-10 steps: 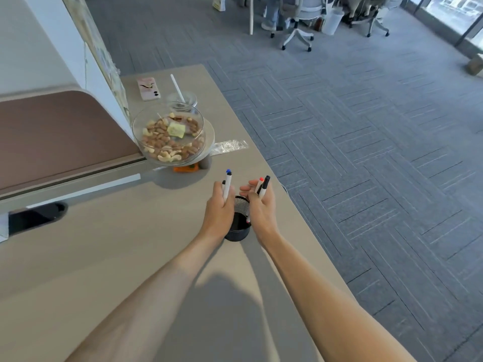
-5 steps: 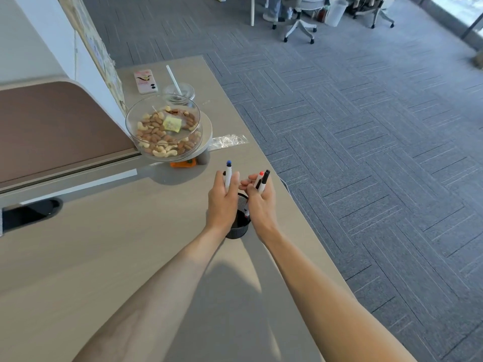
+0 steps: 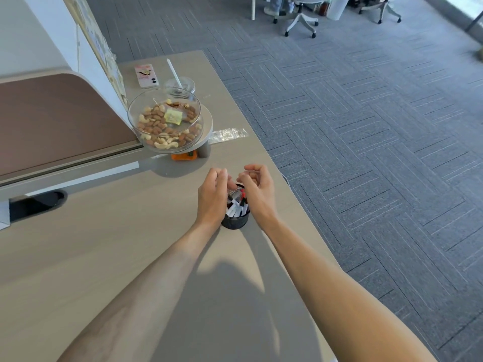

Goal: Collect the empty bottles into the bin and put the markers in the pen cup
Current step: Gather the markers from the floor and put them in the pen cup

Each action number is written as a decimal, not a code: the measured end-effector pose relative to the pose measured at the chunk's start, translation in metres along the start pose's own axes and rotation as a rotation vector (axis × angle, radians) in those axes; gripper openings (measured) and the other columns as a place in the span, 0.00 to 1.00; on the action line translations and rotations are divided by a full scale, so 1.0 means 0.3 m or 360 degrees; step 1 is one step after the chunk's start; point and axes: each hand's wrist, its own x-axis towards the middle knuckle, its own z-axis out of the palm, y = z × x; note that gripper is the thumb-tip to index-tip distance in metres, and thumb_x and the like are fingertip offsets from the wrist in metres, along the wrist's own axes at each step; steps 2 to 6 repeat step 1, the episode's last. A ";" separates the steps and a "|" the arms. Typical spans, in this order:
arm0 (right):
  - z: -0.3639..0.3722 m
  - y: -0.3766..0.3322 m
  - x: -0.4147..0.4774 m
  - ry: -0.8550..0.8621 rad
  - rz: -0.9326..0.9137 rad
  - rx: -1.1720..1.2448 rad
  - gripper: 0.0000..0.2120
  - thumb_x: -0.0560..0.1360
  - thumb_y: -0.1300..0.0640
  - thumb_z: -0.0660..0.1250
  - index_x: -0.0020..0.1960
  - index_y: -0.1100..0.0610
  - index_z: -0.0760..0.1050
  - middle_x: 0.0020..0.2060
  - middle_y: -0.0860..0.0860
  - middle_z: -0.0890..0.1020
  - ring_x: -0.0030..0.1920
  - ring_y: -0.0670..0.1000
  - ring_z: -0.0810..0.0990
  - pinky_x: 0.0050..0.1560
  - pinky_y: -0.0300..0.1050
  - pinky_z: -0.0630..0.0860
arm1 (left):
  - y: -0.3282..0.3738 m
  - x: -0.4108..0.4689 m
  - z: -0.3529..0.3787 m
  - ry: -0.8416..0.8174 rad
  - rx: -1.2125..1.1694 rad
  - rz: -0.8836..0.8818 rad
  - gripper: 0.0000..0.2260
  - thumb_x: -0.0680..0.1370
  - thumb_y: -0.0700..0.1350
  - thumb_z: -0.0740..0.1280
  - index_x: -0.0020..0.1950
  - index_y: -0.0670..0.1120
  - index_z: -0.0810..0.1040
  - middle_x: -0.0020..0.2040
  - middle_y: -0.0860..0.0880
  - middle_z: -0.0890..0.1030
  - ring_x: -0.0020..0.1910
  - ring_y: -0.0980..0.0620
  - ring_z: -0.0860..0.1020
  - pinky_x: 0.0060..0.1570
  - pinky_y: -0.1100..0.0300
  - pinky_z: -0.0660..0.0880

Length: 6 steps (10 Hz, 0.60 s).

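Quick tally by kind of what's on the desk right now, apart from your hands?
Pen cup, markers inside, too bunched to count: 1
Glass bowl of nuts: 1
Small glass dish with a white stick: 1
Phone: 1
Clear plastic wrapper: 1
Bottles: 0
Total: 5

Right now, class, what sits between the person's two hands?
In the head view, the black mesh pen cup stands between the left hand and right hand, with markers inside it.

Single head-worn view, wide-angle, looking forward and steeply down over the desk [image 3: 78,257]; forearms close below, carpet [image 3: 366,126] stretching away right.
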 end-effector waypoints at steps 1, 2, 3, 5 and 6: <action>-0.012 -0.011 -0.019 0.0012 0.0039 -0.0005 0.08 0.75 0.60 0.67 0.54 0.54 0.76 0.49 0.57 0.82 0.52 0.54 0.82 0.50 0.42 0.79 | -0.001 -0.010 -0.027 -0.0023 0.0067 -0.0043 0.12 0.81 0.50 0.57 0.47 0.44 0.76 0.44 0.49 0.82 0.46 0.54 0.80 0.46 0.62 0.75; -0.012 -0.011 -0.019 0.0012 0.0039 -0.0005 0.08 0.75 0.60 0.67 0.54 0.54 0.76 0.49 0.57 0.82 0.52 0.54 0.82 0.50 0.42 0.79 | -0.001 -0.010 -0.027 -0.0023 0.0067 -0.0043 0.12 0.81 0.50 0.57 0.47 0.44 0.76 0.44 0.49 0.82 0.46 0.54 0.80 0.46 0.62 0.75; -0.012 -0.011 -0.019 0.0012 0.0039 -0.0005 0.08 0.75 0.60 0.67 0.54 0.54 0.76 0.49 0.57 0.82 0.52 0.54 0.82 0.50 0.42 0.79 | -0.001 -0.010 -0.027 -0.0023 0.0067 -0.0043 0.12 0.81 0.50 0.57 0.47 0.44 0.76 0.44 0.49 0.82 0.46 0.54 0.80 0.46 0.62 0.75; -0.012 -0.011 -0.019 0.0012 0.0039 -0.0005 0.08 0.75 0.60 0.67 0.54 0.54 0.76 0.49 0.57 0.82 0.52 0.54 0.82 0.50 0.42 0.79 | -0.001 -0.010 -0.027 -0.0023 0.0067 -0.0043 0.12 0.81 0.50 0.57 0.47 0.44 0.76 0.44 0.49 0.82 0.46 0.54 0.80 0.46 0.62 0.75; -0.012 -0.011 -0.019 0.0012 0.0039 -0.0005 0.08 0.75 0.60 0.67 0.54 0.54 0.76 0.49 0.57 0.82 0.52 0.54 0.82 0.50 0.42 0.79 | -0.001 -0.010 -0.027 -0.0023 0.0067 -0.0043 0.12 0.81 0.50 0.57 0.47 0.44 0.76 0.44 0.49 0.82 0.46 0.54 0.80 0.46 0.62 0.75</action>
